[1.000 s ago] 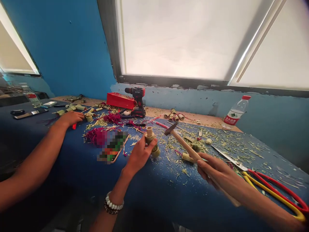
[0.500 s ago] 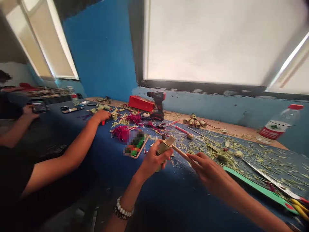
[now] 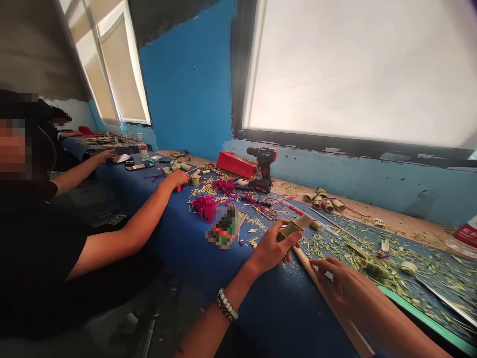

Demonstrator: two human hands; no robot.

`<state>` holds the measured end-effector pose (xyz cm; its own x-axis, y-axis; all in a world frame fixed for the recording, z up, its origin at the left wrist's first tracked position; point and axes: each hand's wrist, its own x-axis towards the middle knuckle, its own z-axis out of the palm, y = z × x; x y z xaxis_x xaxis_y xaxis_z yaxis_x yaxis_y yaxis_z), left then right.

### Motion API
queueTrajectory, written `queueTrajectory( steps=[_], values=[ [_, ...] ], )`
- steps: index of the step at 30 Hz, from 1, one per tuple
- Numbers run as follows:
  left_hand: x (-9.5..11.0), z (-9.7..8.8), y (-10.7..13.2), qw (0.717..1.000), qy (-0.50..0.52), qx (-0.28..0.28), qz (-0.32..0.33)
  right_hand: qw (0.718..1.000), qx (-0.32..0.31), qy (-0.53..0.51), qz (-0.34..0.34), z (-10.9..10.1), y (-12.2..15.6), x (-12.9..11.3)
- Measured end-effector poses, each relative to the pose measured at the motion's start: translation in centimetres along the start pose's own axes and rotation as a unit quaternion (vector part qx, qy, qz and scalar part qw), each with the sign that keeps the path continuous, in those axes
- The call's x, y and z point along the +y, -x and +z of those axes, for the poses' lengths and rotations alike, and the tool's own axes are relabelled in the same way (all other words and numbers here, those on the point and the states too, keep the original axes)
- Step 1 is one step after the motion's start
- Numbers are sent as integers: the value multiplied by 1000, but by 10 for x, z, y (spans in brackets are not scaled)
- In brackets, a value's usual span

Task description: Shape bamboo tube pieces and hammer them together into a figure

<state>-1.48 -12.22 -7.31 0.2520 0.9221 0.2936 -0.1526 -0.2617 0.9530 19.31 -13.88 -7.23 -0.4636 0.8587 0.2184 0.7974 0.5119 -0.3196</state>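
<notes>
My left hand (image 3: 271,249) is wrapped round a short greenish bamboo tube (image 3: 287,231), which tilts up to the right. A flat pale bamboo piece (image 3: 304,222) sticks out of its upper end. My right hand (image 3: 337,286) has its fingers closed on a long, flat wooden strip (image 3: 311,271). The strip's far end meets the underside of my left hand near the tube; whether it touches the tube I cannot tell. Its near end runs down past my right wrist. Both hands are above the front edge of the blue-covered table (image 3: 261,283).
A phone (image 3: 225,228), pink string (image 3: 204,206), a cordless drill (image 3: 264,166) and a red box (image 3: 236,164) lie beyond my left hand. Green shavings (image 3: 335,243) and a green-handled tool (image 3: 413,318) are at right. A co-worker's arm (image 3: 130,238) reaches in from the left.
The view has turned left, so things sit further right and more of the co-worker shows. The tube in my left hand leans further right; the strip now points more steeply, with more length visible.
</notes>
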Motion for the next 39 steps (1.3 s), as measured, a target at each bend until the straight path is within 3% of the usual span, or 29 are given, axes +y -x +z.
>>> queueTrajectory(
  steps=[4, 7, 8, 10, 12, 15, 23, 39],
  values=[
    [1, -1, 0, 999, -38, -23, -28, 995, 94, -19, -14, -25, -19, -7],
    [6, -2, 4, 997, -35, -62, -36, 980, 168, -101, -37, -46, -39, -19],
    [8, -2, 6, 996, -28, -71, -36, 973, 170, -144, -60, -50, -45, -23],
    [11, -2, 8, 996, -12, -78, -34, 969, 106, -189, -116, -52, -56, -29],
    [13, -4, 9, 996, 4, -84, -34, 966, 79, -168, -179, -49, -63, -32],
    [13, -6, 9, 993, 17, -109, -42, 967, 93, -124, -201, -38, -70, -30],
    [13, -8, 8, 990, 16, -128, -52, 969, 148, -76, -184, -25, -75, -28],
    [18, -4, 13, 994, 5, -91, -57, 971, 192, -102, -99, -5, -78, -29]
  ],
)
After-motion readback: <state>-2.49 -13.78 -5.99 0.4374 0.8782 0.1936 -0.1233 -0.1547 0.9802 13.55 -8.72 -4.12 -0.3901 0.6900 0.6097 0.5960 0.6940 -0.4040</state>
